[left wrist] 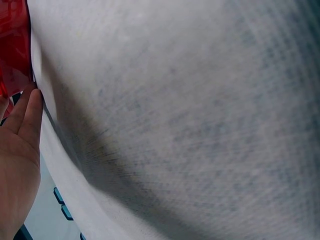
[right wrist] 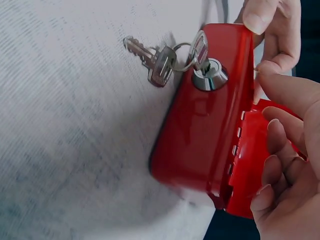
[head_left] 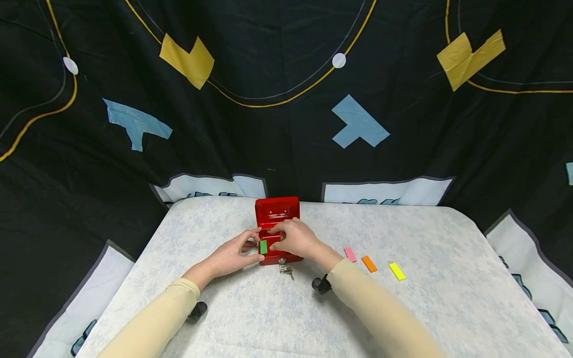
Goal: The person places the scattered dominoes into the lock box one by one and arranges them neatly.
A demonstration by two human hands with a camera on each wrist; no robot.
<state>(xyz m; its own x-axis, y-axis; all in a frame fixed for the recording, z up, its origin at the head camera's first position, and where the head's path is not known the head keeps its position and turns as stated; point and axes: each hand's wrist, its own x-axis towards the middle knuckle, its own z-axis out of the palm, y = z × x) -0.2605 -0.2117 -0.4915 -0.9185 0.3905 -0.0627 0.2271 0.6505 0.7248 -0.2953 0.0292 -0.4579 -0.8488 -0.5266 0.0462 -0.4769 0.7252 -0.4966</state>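
A red cash box [head_left: 286, 259] stands with its lid [head_left: 277, 205] raised. A small green rectangular piece [head_left: 263, 247] shows at the left of its opening. My left hand [head_left: 230, 253] holds the box's left side, thumb at the front corner, other fingers further back along that side. My right hand [head_left: 297, 238] hovers over the opening with bent fingers, its thumb just right of the green piece. In the right wrist view nothing shows between the right fingers, though part of the box's inside is hidden. One key sits in the front lock [right wrist: 210, 75], another key [right wrist: 162, 67] hanging from its ring.
Right of the box lie pink [head_left: 349, 254], orange [head_left: 369, 264] and yellow [head_left: 397, 271] rectangular pieces in a row. A pale patterned cloth covers the table [head_left: 250, 318]. Behind it hangs a dark curtain [head_left: 286, 149] with taped shapes. Black wrist devices [head_left: 321, 285] sit under both forearms.
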